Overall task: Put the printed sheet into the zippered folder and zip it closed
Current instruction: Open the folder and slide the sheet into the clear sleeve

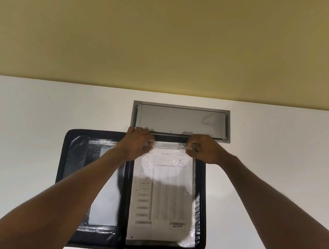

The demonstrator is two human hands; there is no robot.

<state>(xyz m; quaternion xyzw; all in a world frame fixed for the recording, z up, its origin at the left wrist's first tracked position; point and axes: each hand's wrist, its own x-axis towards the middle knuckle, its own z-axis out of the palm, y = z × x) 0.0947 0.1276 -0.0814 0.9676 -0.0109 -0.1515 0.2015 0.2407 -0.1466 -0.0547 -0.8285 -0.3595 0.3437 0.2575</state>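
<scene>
A black zippered folder [71, 154] lies open flat on the white table. Its right half carries a clear plastic sleeve [194, 211], and the printed sheet [162, 197] lies inside that sleeve, face up. My left hand [138, 144] pinches the sleeve's top edge at its left corner. My right hand [204, 149] pinches the same top edge at the right corner. The left half of the folder shows a dark pocket with a pale panel [105, 200], partly hidden by my left forearm.
A grey metal cable hatch [181, 120] is set into the white table [23, 126] just behind the folder. A yellow wall rises beyond the table's far edge. My pale clothing shows at the bottom, over the folder's near edge.
</scene>
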